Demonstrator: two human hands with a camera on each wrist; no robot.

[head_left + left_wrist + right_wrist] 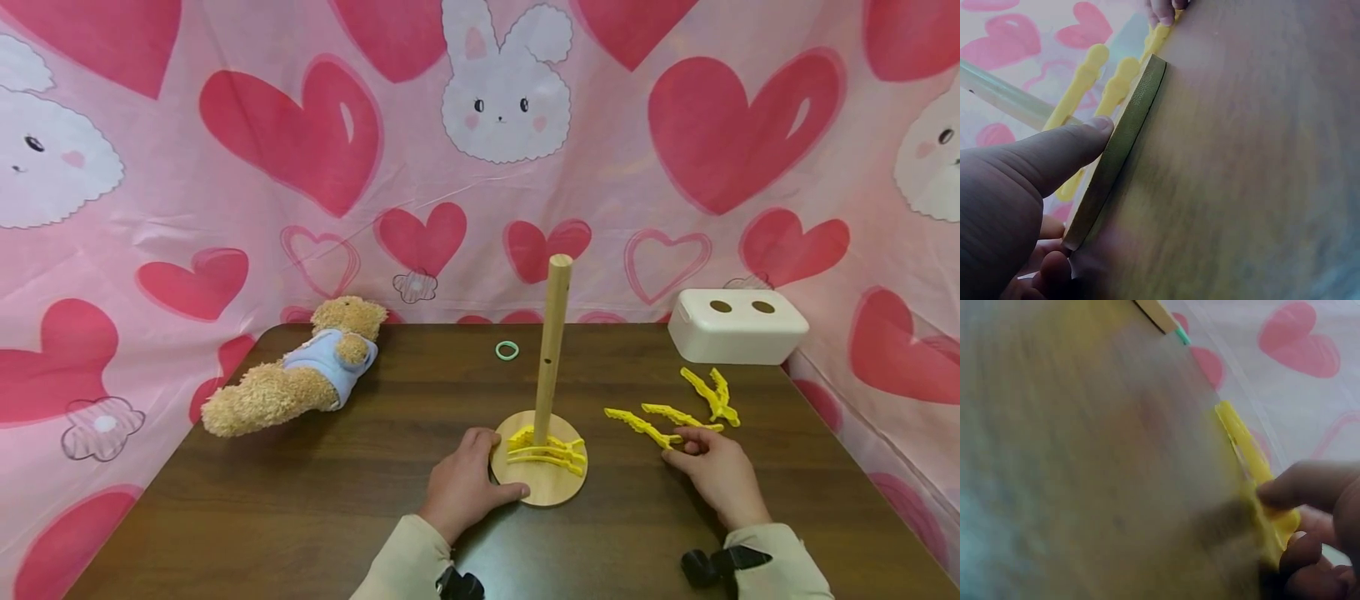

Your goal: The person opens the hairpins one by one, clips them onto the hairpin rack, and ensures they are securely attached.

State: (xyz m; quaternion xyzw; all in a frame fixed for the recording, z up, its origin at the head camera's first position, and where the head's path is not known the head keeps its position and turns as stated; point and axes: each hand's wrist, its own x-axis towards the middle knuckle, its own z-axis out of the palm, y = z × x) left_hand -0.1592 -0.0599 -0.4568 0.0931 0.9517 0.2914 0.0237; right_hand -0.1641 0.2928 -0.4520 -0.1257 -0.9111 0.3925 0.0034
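A round wooden base [546, 492] with an upright wooden post [553, 342] stands at the middle of the table. Two or more yellow clips [547, 454] lie on it around the post's foot. My left hand [468, 487] grips the base's left edge, its thumb [1079, 140] on the top near the rim in the left wrist view. To the right, my right hand [716, 475] pinches the near end of a yellow clip [637, 422], also visible in the right wrist view as a yellow clip [1247, 450]. Just behind it lies another yellow clip [667, 412].
A spread yellow clip [716, 396] lies farther right. The white box [738, 333] with two round holes stands at the back right. A green ring [507, 350] lies behind the base. At the back left, a teddy bear [300, 375] in a blue shirt rests on the table.
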